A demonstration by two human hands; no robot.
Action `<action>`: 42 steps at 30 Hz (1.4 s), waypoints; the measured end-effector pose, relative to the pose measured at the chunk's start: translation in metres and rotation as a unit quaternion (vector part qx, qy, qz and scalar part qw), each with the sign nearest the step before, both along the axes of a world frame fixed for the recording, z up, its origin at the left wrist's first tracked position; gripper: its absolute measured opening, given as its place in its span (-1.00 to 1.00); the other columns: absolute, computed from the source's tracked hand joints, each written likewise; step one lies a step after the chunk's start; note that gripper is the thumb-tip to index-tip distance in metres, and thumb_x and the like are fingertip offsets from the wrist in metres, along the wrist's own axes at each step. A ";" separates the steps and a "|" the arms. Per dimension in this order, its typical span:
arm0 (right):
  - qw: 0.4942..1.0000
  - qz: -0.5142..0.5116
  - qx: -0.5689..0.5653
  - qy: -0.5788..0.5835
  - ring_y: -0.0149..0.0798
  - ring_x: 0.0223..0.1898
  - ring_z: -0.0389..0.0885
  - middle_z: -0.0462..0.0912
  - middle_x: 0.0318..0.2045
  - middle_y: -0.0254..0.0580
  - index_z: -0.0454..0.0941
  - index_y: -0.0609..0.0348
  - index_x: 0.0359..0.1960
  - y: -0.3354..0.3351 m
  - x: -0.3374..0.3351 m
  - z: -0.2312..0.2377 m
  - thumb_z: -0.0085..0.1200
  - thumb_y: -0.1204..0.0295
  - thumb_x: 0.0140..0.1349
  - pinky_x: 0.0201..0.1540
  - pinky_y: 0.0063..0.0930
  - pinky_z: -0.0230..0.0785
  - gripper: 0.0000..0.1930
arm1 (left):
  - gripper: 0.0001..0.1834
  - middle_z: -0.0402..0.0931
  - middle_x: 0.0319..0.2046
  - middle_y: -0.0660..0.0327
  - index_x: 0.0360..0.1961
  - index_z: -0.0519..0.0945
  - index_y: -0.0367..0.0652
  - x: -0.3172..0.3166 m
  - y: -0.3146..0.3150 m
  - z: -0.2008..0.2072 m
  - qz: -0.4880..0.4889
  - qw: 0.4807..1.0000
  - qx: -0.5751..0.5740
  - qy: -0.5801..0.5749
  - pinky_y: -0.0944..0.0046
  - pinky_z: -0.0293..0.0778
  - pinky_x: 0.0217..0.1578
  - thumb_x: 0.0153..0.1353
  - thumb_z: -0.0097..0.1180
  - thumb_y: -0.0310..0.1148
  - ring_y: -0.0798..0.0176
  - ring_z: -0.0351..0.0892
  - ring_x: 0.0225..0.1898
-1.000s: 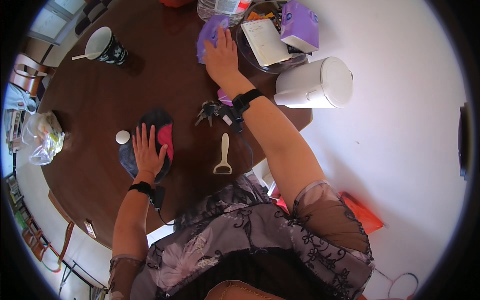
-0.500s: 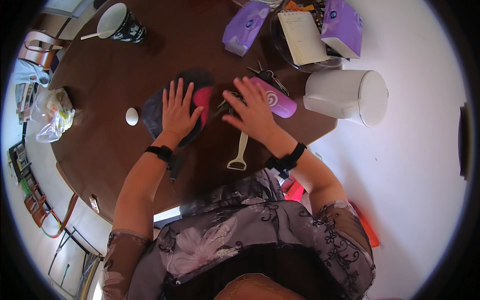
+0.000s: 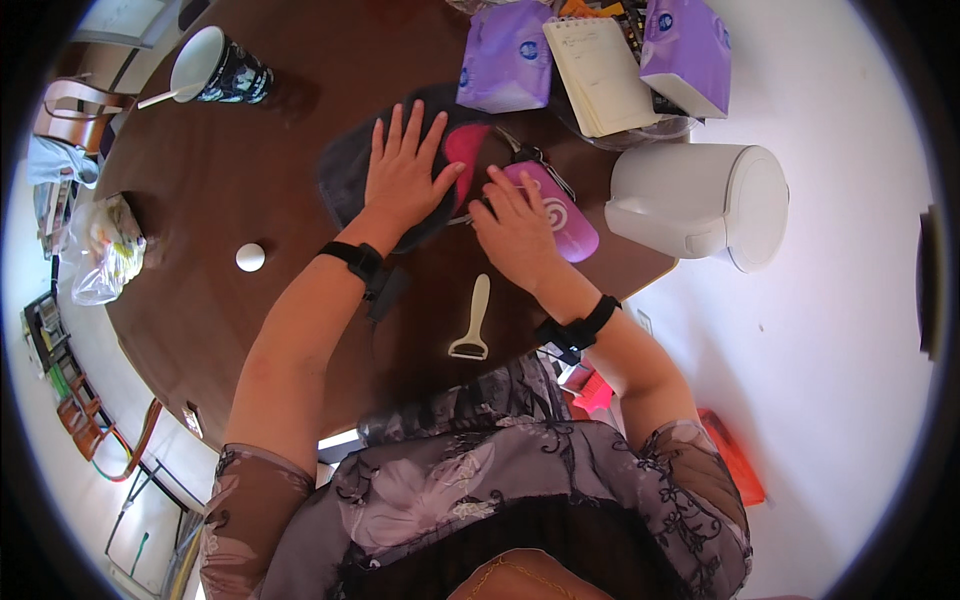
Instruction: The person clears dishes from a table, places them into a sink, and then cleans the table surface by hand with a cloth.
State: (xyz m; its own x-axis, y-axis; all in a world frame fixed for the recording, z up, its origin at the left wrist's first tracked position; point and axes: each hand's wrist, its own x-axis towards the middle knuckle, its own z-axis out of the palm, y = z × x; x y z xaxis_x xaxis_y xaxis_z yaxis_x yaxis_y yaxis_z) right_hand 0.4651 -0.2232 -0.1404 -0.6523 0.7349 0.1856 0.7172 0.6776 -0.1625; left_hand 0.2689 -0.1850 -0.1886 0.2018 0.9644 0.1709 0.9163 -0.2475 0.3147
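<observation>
A white egg [image 3: 250, 257] was seen left of the left hand [image 3: 403, 182], spread flat and ungripping on a dark cap [image 3: 345, 185], with a peeler [image 3: 475, 320] below the right hand [image 3: 517, 230], loosely bent beside a purple case [image 3: 572, 226], any grasp untellable.
</observation>
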 end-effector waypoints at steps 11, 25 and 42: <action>0.999 -0.025 0.005 0.024 -0.05 0.20 0.39 0.54 -0.16 -0.11 0.55 0.14 -0.27 0.010 0.018 0.002 0.16 0.39 0.07 0.33 0.04 0.04 -0.81 | -0.33 0.03 0.42 0.07 0.29 0.36 0.00 0.040 0.066 0.002 -0.026 0.998 0.016 0.052 -0.22 -0.23 0.37 0.31 -0.17 0.19 -0.10 -0.13 0.45; 1.000 -0.003 -0.014 0.024 -0.04 0.20 0.35 0.52 -0.13 -0.11 0.53 0.11 -0.28 0.016 0.025 -0.001 0.24 0.36 0.02 0.36 0.03 -0.02 -0.76 | -0.41 0.15 0.37 0.13 0.26 0.40 -0.04 0.028 0.052 -0.002 -0.086 0.995 0.046 0.020 -0.12 -0.16 0.38 0.32 -0.14 0.07 -0.02 -0.03 0.43; 0.952 0.221 -0.200 0.070 0.07 0.38 0.12 0.34 0.24 0.05 0.45 0.06 0.10 -0.082 0.027 -0.003 0.25 0.01 0.01 0.39 0.13 -0.10 -0.36 | -0.32 0.09 0.39 0.11 0.35 0.27 -0.01 -0.025 -0.086 0.002 -0.140 0.986 -0.095 0.006 -0.14 -0.15 0.38 0.25 -0.01 0.01 -0.03 -0.06 0.44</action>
